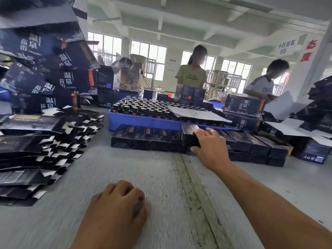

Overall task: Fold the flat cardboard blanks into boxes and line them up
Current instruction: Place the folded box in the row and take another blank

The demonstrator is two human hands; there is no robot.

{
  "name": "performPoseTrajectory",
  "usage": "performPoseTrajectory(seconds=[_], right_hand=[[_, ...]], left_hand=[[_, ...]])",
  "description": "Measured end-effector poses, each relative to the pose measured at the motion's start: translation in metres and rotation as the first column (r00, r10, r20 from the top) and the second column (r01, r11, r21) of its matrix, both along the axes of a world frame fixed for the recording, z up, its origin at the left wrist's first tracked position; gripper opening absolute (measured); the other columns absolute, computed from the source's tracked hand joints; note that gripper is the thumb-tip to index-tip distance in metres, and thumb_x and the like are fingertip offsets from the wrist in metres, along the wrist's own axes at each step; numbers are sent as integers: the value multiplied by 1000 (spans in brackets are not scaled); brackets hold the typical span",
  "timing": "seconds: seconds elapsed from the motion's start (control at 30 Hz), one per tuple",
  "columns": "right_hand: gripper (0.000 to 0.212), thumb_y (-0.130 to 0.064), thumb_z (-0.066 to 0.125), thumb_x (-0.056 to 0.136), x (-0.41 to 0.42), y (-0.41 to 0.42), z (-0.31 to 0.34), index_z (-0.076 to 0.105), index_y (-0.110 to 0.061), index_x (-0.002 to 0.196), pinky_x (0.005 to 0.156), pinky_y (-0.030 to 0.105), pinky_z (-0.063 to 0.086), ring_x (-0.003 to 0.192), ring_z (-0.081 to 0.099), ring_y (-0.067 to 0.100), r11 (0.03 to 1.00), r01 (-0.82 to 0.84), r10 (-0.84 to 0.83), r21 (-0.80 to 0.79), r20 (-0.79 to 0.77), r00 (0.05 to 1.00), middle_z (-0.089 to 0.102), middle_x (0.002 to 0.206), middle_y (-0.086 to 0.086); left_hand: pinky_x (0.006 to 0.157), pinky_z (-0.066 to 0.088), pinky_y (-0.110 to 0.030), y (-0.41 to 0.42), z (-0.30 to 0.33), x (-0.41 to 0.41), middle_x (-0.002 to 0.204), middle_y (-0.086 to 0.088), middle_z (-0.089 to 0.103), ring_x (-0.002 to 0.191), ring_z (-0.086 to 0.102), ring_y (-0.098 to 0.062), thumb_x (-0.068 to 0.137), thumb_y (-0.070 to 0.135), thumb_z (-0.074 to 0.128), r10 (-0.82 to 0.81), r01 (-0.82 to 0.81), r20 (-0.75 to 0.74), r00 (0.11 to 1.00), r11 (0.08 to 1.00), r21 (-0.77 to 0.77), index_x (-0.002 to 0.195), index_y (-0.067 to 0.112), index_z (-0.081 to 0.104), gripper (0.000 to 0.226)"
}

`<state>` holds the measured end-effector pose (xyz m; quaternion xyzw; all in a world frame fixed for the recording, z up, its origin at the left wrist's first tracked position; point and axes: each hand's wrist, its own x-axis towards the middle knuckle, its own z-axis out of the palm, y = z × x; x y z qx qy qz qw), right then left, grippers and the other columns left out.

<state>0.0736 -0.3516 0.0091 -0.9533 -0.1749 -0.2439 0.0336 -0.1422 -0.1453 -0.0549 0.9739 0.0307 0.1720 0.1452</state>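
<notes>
My right hand [209,147] is reaching forward across the desk [161,177], its grip clamped on a folded box [190,135]: thumb under the near end, fingers curled over the top. I am holding it by the end so that it can slide in beside the others without my knuckles knocking them. It is sitting on, or just above, the row [149,139] of finished boxes lined up along the front of the blue tray [143,121]; I cannot tell whether it is already resting there. My left hand [118,203] is lying near me on the desk, fingers curled together and holding nothing that I can see, probably waiting to take the next blank. The blanks [41,151] are lying in a fanned stack at my left, well apart from the row, within the left hand's reach. The tray, full of dark bottles [142,106], is standing directly behind the row and is limiting how far back a box can be pushed; a white sheet [194,112] is lying over its right part. More boxes [255,144] are continuing the row to the right in two layers, so free room there looks scarce. Large printed cartons [48,69] are piled high at far left, and three other people are working across the desk, too blurred to describe further.
</notes>
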Motion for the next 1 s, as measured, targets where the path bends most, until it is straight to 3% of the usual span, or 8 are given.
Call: performPoseTrajectory(seconds=[0.17,0.33,0.5,0.67,0.73,0.83,0.9,1.0], right_hand=[[62,-35,64,95,45,3,-8,39,-22,150,117,49,25,151,21,30,993,94,-99,-72,-76,992,44,156,1],[69,-20,63,91,65,6,-16,32,-21,153,120,49,23,153,16,30,994,105,-109,-41,-129,986,35,161,2],[82,-19,59,87,43,7,-18,20,-20,160,125,46,11,155,5,27,997,53,-56,-51,-66,996,18,167,4],[63,-12,65,85,-20,27,-37,51,-13,145,122,44,25,150,28,29,988,-150,152,24,-62,987,46,154,8],[53,-22,68,88,-49,34,-50,56,-21,140,118,43,32,145,37,26,982,-190,190,17,-163,968,52,149,2],[32,-41,59,94,-80,38,-64,59,-41,126,102,41,48,119,57,18,981,-191,195,46,-320,927,61,134,-7],[24,-41,53,97,-85,41,-73,59,-41,120,101,42,47,116,58,18,977,-204,214,68,-380,900,61,132,-7],[31,-36,47,102,-78,48,-83,57,-30,130,109,43,40,126,53,24,990,-140,136,23,-426,894,55,141,0]], left_hand=[[96,28,-21,1,0,2,130,32,28,123,28,4,92,70,35,-9,10,-21,1000,1000,30,131,50,41,44],[101,28,-23,2,-1,4,132,34,26,126,26,4,82,78,26,-33,36,-82,996,999,37,133,50,40,60],[108,26,-29,1,2,6,133,28,32,127,27,-1,93,66,39,-2,5,-148,989,1000,21,132,46,44,44],[107,26,-40,-3,3,1,133,7,45,125,36,-18,97,55,42,-19,9,-139,990,997,-72,128,32,55,39],[106,27,-45,-3,4,-1,131,-1,47,123,37,-25,98,51,42,-19,8,-146,989,997,-80,126,27,58,39],[104,30,-50,0,6,-4,131,-9,48,122,39,-30,99,48,43,-27,16,-156,987,997,-70,127,22,59,42],[102,32,-52,2,6,-5,130,-12,49,121,40,-33,100,47,44,-40,29,-155,987,997,-72,127,19,60,43],[99,35,-53,5,8,-7,129,-15,49,119,42,-35,99,43,48,-41,30,-142,989,996,-80,129,16,59,41]])
